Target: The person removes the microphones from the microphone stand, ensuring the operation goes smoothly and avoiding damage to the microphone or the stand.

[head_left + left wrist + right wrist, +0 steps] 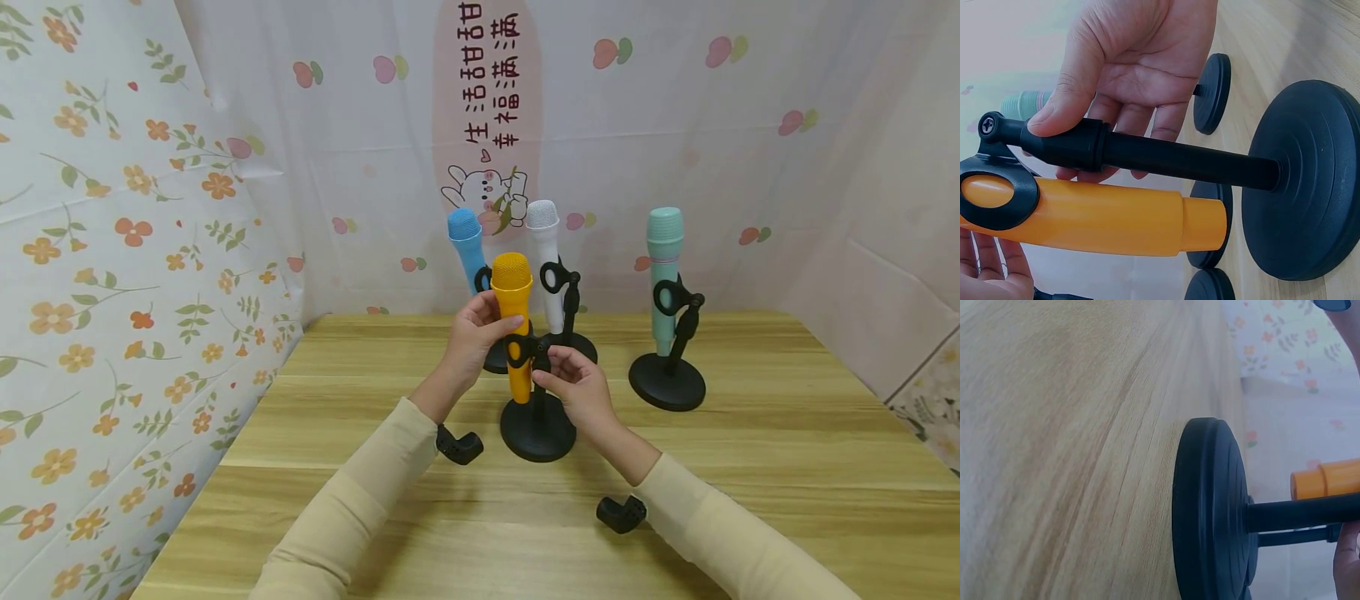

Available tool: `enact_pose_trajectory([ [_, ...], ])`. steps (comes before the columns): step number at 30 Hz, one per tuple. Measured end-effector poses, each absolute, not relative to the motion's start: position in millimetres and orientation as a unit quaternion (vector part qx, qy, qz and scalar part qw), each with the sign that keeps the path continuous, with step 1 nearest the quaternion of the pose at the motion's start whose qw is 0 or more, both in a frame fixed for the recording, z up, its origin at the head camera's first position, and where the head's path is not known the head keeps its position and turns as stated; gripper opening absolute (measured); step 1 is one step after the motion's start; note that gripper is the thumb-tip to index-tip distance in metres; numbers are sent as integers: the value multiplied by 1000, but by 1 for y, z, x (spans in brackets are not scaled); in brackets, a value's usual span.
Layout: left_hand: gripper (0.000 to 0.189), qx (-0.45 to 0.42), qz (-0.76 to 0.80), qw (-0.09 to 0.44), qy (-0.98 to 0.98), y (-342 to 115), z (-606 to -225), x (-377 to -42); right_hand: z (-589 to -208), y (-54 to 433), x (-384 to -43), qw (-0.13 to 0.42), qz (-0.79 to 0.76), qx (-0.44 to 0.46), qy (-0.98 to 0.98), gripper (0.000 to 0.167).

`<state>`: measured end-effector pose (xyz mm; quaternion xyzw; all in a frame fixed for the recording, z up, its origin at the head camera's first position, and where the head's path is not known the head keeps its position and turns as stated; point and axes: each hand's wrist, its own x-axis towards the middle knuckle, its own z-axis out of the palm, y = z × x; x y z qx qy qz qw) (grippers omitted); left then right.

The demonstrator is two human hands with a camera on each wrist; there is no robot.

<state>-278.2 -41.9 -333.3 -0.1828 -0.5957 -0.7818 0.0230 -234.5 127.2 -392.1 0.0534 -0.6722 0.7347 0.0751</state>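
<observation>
An orange microphone (512, 292) sits in the ring clip (1004, 190) of a black desk stand (538, 429), tilted slightly, head up. My left hand (476, 333) grips its body just above the clip, thumb across the front. On the right of the stand, my right hand (579, 387) pinches the upper post; in the left wrist view its thumb lies along the post's thicker collar (1069, 145) with fingers behind. The stand's round base (1207, 512) is on the wooden table. The microphone's lower end (1204, 224) pokes out below the clip, beside the post.
Behind stand a blue microphone (467, 237) and a white microphone (546, 242) on black stands. Farther right is a mint-green microphone (664, 258) on its stand (667, 383). Printed cloth (360, 167) hangs along the table's back and left. Black wrist devices (460, 446) show below the forearms.
</observation>
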Motion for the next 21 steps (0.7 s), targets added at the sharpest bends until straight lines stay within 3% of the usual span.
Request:
enact_pose_trajectory([
  [21, 32, -175, -783, 10, -597, -45, -335, -281, -394, 135, -241, 36, 754, 76, -652, 26],
])
